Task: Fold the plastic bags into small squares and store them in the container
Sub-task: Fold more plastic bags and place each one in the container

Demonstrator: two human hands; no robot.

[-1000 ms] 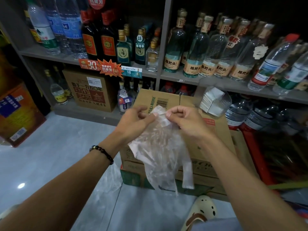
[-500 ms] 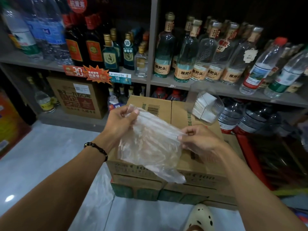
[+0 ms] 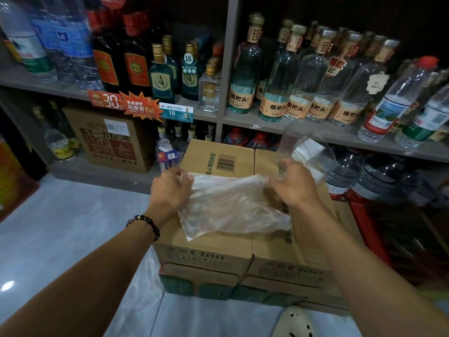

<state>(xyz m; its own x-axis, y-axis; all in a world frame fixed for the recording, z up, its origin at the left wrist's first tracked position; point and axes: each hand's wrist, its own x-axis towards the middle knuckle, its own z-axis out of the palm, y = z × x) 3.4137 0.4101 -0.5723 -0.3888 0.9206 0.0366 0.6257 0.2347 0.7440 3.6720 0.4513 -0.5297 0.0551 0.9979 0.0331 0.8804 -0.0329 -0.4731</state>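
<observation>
1. Head view: the bag [image 3: 233,205], clear and crinkled, is stretched flat between both hands over the top of the box [image 3: 218,249].
2. The left hand [image 3: 170,193], at 9 o'clock of the bag, pinches the bag's upper left corner between thumb and curled fingers. A dark bead bracelet [image 3: 143,226] sits on that wrist.
3. The right hand [image 3: 291,183], at 2 o'clock of the bag, grasps the bag's upper right edge with curled fingers; the knuckles face the camera.
4. The bag's top edge runs nearly straight from one hand to the other. Its lower part sags toward 6 o'clock and lies on the box top, with one loose corner at 7 o'clock and another at 4 o'clock.
5. The container [image 3: 308,152], clear plastic, stands on the far right corner of the box, at 1 o'clock of the right hand and just beside it. White folded pieces [image 3: 307,148] show inside it; how many I cannot tell.
6. The box rests on a second carton [image 3: 201,278], which sits on green packs [image 3: 179,287] on the pale floor [image 3: 73,239].
7. Behind, at 12 o'clock, a grey shelf [image 3: 267,125] carries rows of bottles [image 3: 274,86] with tan labels. A price tag [image 3: 107,100] reading 30 and another [image 3: 176,113] reading 18 hang on its edge at 10 o'clock.
8. A cream perforated shoe [image 3: 294,322] shows at 6 o'clock, at the bottom edge.
</observation>
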